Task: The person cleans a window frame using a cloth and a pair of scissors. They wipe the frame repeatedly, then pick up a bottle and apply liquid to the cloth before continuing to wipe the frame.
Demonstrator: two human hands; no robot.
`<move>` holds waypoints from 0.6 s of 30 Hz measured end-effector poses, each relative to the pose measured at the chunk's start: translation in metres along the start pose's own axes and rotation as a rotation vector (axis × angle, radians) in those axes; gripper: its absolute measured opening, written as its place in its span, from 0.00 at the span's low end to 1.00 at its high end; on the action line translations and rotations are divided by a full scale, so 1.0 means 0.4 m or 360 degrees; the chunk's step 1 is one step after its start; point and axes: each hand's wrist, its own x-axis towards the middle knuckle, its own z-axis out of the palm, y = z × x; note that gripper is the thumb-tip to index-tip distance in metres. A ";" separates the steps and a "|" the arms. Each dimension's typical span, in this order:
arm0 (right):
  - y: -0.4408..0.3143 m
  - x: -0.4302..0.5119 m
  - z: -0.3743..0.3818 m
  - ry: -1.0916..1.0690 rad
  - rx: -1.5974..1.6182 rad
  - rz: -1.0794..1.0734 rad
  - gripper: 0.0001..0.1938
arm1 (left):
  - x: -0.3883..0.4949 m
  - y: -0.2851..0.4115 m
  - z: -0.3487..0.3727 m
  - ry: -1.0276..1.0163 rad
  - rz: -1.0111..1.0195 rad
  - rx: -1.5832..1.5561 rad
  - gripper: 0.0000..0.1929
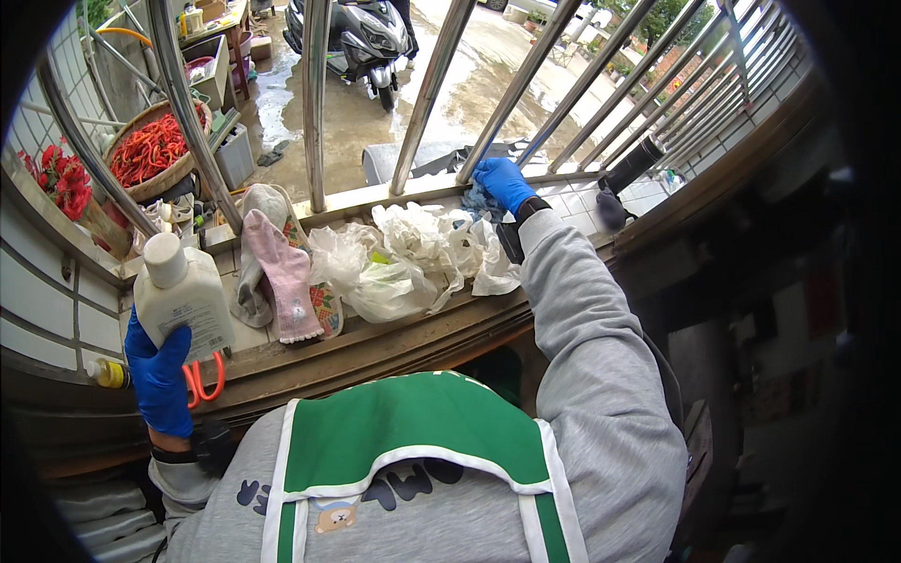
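Both of my hands wear blue gloves. At the left, my left hand (158,373) is closed around a white plastic bottle (184,299) with a round cap and a printed label, held upright over the window sill. My right hand (501,184) reaches to the foot of a metal window bar and grips a bluish crumpled cloth or mesh (480,203) against the bottom rail. White crumpled plastic bags (415,246) lie on the sill between my hands. A pink sock (281,274) and a grey sock (252,299) rest on a patterned insole (326,310) beside the bottle.
Metal bars (314,105) stand along the sill. Orange-red handles (204,383) and a yellow bottle (111,373) are near my left hand. A dark cylinder (633,165) lies at the right. Outside are a basket (165,181) of red chillies, a motor scooter (362,39) and a partly visible person.
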 end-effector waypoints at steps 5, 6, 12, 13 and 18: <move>0.015 -0.010 0.030 -0.0099 0.0255 0.0042 0.07 | -0.008 0.004 -0.007 0.0038 0.0037 -0.0040 0.29; 0.018 -0.011 0.030 -0.0116 0.0254 0.0027 0.07 | -0.009 0.004 -0.010 0.0047 0.0039 -0.0046 0.29; -0.049 -0.069 -0.022 -0.0442 0.0474 0.0238 0.12 | -0.013 0.007 -0.019 0.0085 0.0065 -0.0030 0.29; -0.076 -0.089 -0.029 -0.0423 0.0632 0.0149 0.12 | -0.014 0.008 -0.018 0.0119 0.0044 -0.0038 0.29; -0.209 -0.110 -0.017 -0.0008 0.0297 -0.0167 0.12 | -0.014 0.018 -0.005 0.0127 -0.0036 0.0005 0.28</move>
